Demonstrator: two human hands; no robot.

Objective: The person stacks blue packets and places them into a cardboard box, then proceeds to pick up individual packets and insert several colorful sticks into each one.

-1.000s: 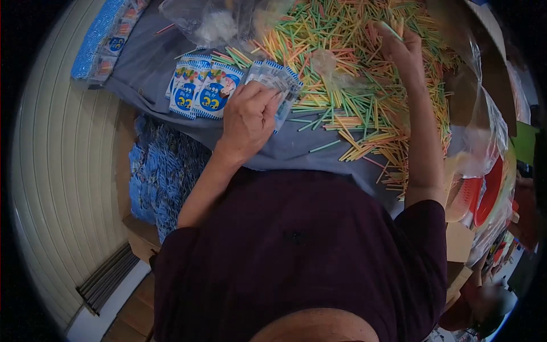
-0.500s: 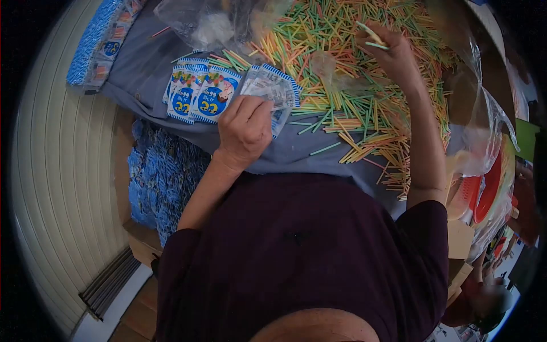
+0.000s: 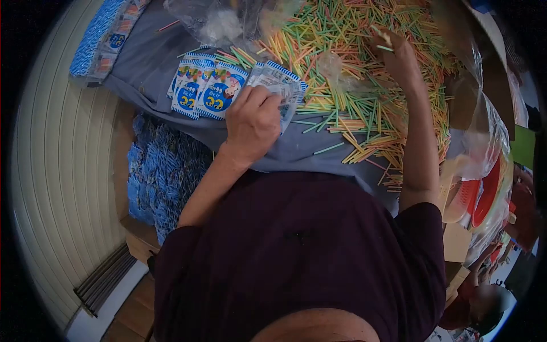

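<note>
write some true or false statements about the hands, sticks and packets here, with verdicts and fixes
1. The right hand holds a few sticks. True.

2. The loose pile of sticks is all one colour. False: it mixes green, yellow, orange and pink.

3. The left hand touches packets on the grey cloth. True.

4. The two hands are clasped together. False: they are well apart, the right one out over the pile.

5. A clear plastic bag lies above the packets in the view. True.

6. The red container stands on the person's left. False: it is on the right, beyond the right arm.
</note>
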